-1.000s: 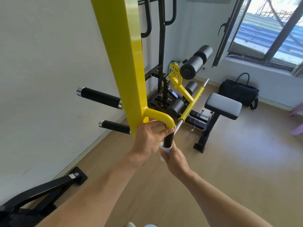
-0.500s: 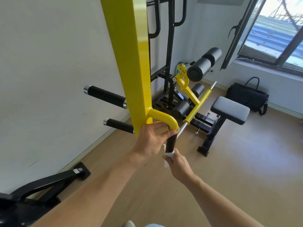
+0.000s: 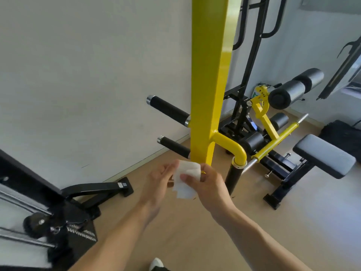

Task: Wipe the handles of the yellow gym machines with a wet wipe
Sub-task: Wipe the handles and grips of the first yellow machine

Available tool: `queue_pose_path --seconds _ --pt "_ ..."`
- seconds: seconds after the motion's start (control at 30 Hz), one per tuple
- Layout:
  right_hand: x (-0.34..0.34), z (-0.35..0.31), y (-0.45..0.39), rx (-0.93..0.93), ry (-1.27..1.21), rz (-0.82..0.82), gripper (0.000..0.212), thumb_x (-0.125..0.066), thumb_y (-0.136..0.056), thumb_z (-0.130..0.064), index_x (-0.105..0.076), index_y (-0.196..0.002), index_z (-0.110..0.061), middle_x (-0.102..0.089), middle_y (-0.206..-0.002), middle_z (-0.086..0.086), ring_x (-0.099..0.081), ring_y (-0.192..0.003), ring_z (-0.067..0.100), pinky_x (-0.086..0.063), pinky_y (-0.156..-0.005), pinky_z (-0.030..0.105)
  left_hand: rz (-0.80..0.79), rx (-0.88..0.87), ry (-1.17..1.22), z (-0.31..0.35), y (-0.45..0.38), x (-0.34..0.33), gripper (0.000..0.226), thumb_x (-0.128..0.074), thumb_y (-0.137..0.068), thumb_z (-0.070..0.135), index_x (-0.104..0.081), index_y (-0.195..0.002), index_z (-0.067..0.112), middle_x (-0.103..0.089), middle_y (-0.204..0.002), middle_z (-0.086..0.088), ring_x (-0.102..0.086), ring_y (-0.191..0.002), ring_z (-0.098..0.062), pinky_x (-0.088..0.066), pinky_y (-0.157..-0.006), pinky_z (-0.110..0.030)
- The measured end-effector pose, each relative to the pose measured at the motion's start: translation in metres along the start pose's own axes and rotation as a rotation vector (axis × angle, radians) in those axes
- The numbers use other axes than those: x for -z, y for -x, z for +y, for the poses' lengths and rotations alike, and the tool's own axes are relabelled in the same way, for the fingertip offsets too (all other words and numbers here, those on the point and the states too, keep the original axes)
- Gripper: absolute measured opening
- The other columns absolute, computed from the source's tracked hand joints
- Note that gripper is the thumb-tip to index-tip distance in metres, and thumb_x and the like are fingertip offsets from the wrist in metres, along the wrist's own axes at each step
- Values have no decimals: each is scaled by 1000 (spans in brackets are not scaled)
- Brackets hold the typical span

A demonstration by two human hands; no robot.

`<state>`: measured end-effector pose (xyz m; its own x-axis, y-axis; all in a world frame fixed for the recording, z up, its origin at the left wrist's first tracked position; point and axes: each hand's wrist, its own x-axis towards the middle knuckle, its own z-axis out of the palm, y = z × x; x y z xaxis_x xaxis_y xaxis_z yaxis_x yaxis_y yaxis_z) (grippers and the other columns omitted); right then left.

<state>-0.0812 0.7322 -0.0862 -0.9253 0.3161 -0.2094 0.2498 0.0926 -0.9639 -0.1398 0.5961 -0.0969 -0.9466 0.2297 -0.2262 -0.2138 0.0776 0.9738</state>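
Observation:
A yellow upright beam (image 3: pixel 210 79) hangs in front of me, with a curved yellow tube (image 3: pixel 231 145) ending in a black downward handle (image 3: pixel 233 178). Two black handles stick out to the left of the beam, an upper handle (image 3: pixel 169 110) and a lower handle (image 3: pixel 174 146). Just below the beam's end I hold a white wet wipe (image 3: pixel 186 178) between both hands. My left hand (image 3: pixel 161 181) pinches its left edge and my right hand (image 3: pixel 207 185) grips its right side. Neither hand touches a handle.
A yellow-and-black leg machine with foam rollers (image 3: pixel 295 89), a yellow bar (image 3: pixel 277 141) and a grey padded seat (image 3: pixel 324 155) stands at the right. A black machine base (image 3: pixel 97 189) and weight frame (image 3: pixel 39 218) sit at the lower left. A black bag (image 3: pixel 341 136) lies by the far wall.
Both hands have come off the yellow tube and the black downward handle. They have moved left and down, and the wipe is now held between them.

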Motion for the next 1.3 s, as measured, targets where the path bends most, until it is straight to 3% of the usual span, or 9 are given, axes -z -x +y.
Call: queue_pose_path --seconds 0.17,0.3,0.47,0.57,0.73,0.87,1.03,1.17,1.3 --pt "-19 -8 -2 -46 -129 25 18 -62 -96 -37 -72 -84 -27 -76 -88 2 -70 -86 25 -60 -76 42 1 22 119 9 -6 12 35 -62 -96 35 -72 -64 24 -70 -72 2 -62 -79 -22 -47 -72 -35" --pt "-30 -15 -13 -184 -440 37 24 -48 -104 -30 -68 -101 -17 -76 -98 5 -74 -89 22 -62 -76 34 -47 -16 63 15 -28 25 30 -60 -97 40 -76 -78 23 -72 -78 2 -66 -83 -22 -52 -75 -38" --pt "-51 -14 -34 -384 -749 101 15 -61 -96 -20 -67 -105 -11 -74 -110 18 -72 -102 35 -59 -87 47 -65 -209 -238 28 -70 42 14 -72 -90 37 -76 -80 29 -73 -73 14 -66 -69 3 -51 -57 -15" --pt "-68 -10 -42 -329 -733 196 19 -69 -93 -18 -66 -110 -12 -74 -111 14 -73 -101 29 -59 -87 43 -220 -369 -432 42 -102 51 9 -73 -88 40 -73 -88 31 -71 -81 16 -67 -75 0 -53 -58 -11" --pt "-97 -10 -44 108 85 601 29 -67 -92 -11 -54 -112 -28 -65 -108 -12 -66 -91 10 -60 -72 36 -342 -523 -520 59 -153 41 20 -77 -85 38 -80 -90 19 -71 -71 4 -60 -62 -11 -50 -57 -21" --pt "-109 -7 -49 554 838 729 30 -70 -82 -2 -66 -109 -15 -63 -112 3 -58 -101 20 -49 -81 29 -526 -521 -587 64 -182 19 20 -81 -83 29 -81 -91 10 -70 -71 6 -60 -59 4 -45 -59 -9" --pt "-105 -2 -93 275 1232 545 50 -79 -80 -9 -61 -125 -10 -66 -122 10 -65 -107 29 -54 -88 41 -579 -347 -574 57 -205 11 32 -70 -91 41 -76 -108 15 -76 -100 3 -70 -95 -10 -56 -85 -23" --pt "-97 -14 -108 231 1335 444 55 -60 -98 -16 -39 -148 -6 -57 -130 12 -57 -113 29 -48 -87 35 -212 -226 -399 33 -205 40 33 -55 -100 45 -73 -107 18 -74 -99 4 -67 -92 -12 -52 -72 -22" --pt "-91 -27 -115 203 1491 334 36 -60 -96 -19 -54 -129 -6 -56 -121 12 -57 -107 25 -46 -86 34 -185 -76 -235 -2 -175 65 27 -60 -98 43 -75 -109 23 -71 -91 11 -64 -86 -5 -49 -73 -20"
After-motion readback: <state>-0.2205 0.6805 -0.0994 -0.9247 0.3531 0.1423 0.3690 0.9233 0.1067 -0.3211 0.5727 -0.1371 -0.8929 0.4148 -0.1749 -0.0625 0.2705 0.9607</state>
